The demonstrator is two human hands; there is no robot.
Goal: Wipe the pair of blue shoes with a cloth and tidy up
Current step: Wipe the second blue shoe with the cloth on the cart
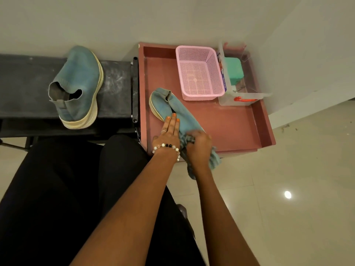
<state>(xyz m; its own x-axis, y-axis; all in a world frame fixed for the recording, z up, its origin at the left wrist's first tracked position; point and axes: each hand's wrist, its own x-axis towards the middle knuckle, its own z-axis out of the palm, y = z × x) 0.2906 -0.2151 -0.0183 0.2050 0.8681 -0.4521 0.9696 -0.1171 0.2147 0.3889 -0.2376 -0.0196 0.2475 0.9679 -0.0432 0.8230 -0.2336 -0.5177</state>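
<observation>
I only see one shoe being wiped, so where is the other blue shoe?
The other blue shoe sits on the dark bench at the left of the head view, left of the red tray.

Pink basket (199,73) (empty) on tray (240,127)

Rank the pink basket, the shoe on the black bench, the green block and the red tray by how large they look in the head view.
1. red tray
2. shoe on the black bench and pink basket: look about alike, so no ranking between them
3. green block, partly hidden inside the clear box
</observation>
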